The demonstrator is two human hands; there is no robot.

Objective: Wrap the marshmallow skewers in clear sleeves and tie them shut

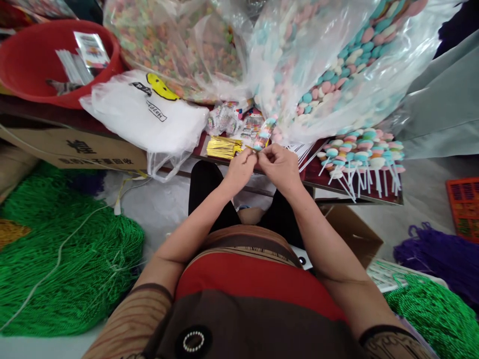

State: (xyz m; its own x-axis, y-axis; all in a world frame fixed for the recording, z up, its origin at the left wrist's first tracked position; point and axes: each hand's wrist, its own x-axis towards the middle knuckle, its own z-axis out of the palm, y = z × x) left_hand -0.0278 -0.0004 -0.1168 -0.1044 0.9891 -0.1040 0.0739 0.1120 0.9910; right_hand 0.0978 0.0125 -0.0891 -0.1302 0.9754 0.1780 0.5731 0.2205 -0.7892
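Wrapped marshmallow stick (265, 133) at centre of frame, just above the hands, over the near side of the dark red table (316, 173). Long axis slants: far end to upper right, near end to lower left, into the fingers. Clear wrapper, pastel blue, pink, white, some orange; near end mostly hidden by fingers.

Left hand (240, 167) narrow, fingertips pinched at the near end; right hand (280, 163) also narrow, thumb and finger pinched there. Cannot tell how the grip is shared.

Yellow twist ties (224, 147) just left of the hands; table edge right below. Large clear bag of marshmallows (337, 85) crowds upper right; white smiley bag (142, 119) fills left of centre. Marshmallow skewers (362, 149) piled right, sticks over the edge. Open room: toward the lap, lower centre.
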